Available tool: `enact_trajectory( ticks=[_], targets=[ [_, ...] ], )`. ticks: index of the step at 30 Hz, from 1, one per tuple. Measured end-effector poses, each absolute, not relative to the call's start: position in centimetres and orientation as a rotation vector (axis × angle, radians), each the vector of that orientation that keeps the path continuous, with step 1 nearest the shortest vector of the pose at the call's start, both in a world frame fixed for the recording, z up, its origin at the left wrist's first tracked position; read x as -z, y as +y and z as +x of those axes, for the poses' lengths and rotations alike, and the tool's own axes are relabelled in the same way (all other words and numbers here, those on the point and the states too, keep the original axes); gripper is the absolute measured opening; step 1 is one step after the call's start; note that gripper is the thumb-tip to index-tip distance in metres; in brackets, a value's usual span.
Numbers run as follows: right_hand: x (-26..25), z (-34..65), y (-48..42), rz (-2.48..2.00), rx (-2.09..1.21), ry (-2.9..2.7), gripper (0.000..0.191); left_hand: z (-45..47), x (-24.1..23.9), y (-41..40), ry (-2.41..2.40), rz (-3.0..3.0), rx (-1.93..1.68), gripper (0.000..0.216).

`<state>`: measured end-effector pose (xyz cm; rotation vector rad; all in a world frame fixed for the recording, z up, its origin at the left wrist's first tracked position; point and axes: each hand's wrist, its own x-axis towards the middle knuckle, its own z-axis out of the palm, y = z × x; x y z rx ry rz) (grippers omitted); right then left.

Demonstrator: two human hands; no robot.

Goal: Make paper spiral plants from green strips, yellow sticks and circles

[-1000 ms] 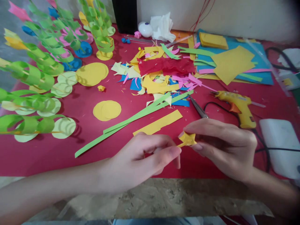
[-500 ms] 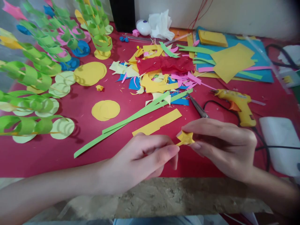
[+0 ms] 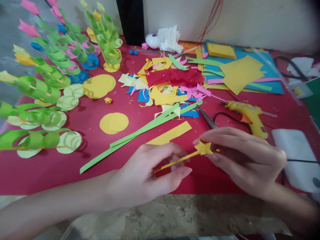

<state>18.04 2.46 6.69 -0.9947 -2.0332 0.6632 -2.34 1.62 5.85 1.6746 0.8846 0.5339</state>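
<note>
A small yellow paper star (image 3: 203, 148) is pinched between the thumb and fingertips of my right hand (image 3: 246, 158). From the star a thin yellow stick (image 3: 176, 162) slants down to the left. Its lower end lies in the gap of my left hand (image 3: 150, 166), whose thumb and fingers are apart around it; whether the hand touches the stick I cannot tell. Beyond my hands lie a yellow paper strip (image 3: 172, 134) and long green paper strips (image 3: 140, 135). A pair of scissors (image 3: 208, 117) points away, partly hidden behind my right hand.
Green paper spirals (image 3: 35, 90) on sticks stand at left. Yellow paper circles (image 3: 114, 123), a small folded star (image 3: 108, 100) and a heap of paper scraps (image 3: 167, 95) lie mid-table. At right are a yellow glue gun (image 3: 246, 115), a white box (image 3: 291, 156) with a cord, and blue paper (image 3: 275, 87).
My left thumb and fingers have spread apart, and more of the yellow stick shows. My right hand has shifted slightly right with the star. The whole view has tilted up a little.
</note>
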Motion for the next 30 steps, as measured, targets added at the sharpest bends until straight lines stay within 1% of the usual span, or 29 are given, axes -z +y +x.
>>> enact_trajectory(
  ticks=[4, 9, 12, 15, 17, 21, 25, 27, 30],
  targets=[
    [-7.4, 18.4, 2.5, -1.009, -0.543, -2.051, 0.034, -2.4, -5.8, 1.6, 0.942, 1.984, -0.695, 0.014],
    [-7.8, 18.5, 2.7, -0.971, -0.478, -2.04, 0.041, -2.4, -5.8, 1.9, 1.032, 2.09, -0.687, 0.013],
    [-7.8, 18.6, 2.6, -0.945, -0.536, -2.022, 0.045, -2.5, -5.9, 1.9, 1.02, 2.038, -0.695, 0.016],
    [-7.6, 19.0, 2.3, -0.944, -0.685, -1.958, 0.048, -2.6, -6.4, 1.8, 0.991, 1.938, -0.699, 0.016],
    [-7.5, 19.3, 2.2, -0.945, -0.809, -1.859, 0.044, -2.6, -6.9, 1.6, 0.942, 1.854, -0.696, 0.018],
    [-7.6, 19.3, 2.5, -1.012, -0.985, -1.629, 0.027, -2.6, -8.5, 1.0, 0.86, 1.644, -0.662, 0.022],
    [-8.4, 17.9, 2.8, -1.039, -1.157, -1.641, 0.012, -2.4, -9.7, 0.4, 0.82, 1.392, -0.624, 0.025],
    [-8.8, 16.9, 2.5, -1.015, -1.275, -1.603, 0.008, -2.1, -9.9, 0.2, 0.784, 1.27, -0.639, 0.025],
    [-9.0, 15.4, 2.0, -0.921, -1.538, -1.426, 0.008, -1.6, -10.0, 0.0, 0.737, 1.142, -0.674, 0.026]
  ],
)
